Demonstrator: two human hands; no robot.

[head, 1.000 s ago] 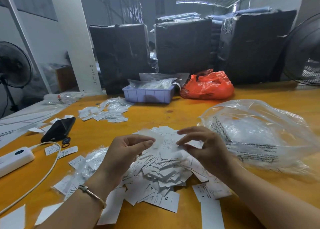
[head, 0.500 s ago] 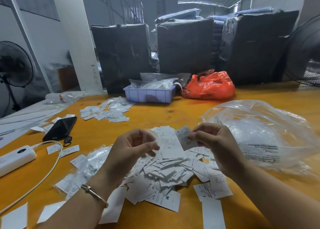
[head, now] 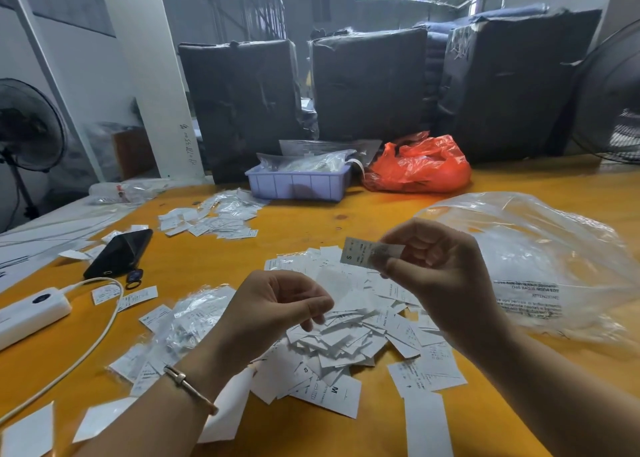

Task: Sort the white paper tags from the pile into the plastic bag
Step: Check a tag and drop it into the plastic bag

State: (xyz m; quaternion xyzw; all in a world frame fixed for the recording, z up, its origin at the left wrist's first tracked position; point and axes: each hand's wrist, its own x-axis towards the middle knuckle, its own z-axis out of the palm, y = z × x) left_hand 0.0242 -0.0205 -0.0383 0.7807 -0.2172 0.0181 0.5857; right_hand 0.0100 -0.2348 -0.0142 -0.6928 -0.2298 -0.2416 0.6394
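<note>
Above the pile [head: 346, 321] on the counter [head: 381, 214], my right hand [head: 440, 276] pinches one tag [head: 363, 254] marked S; my left hand [head: 277, 304] hangs loosely curled, holding nothing. Next I'd carry it right into the bag [head: 540, 259] just beside

Orange surface [head: 194, 262] bearing a pile of white tags [head: 346, 321] below both grips. Clear plastic bag [head: 540, 249] lies right of the right grip [head: 436, 273]. Phone [head: 119, 252], white charger [head: 31, 309], lilac tray [head: 298, 185] and red bag [head: 420, 166] lie left of and beyond the left grip [head: 273, 307].
</note>
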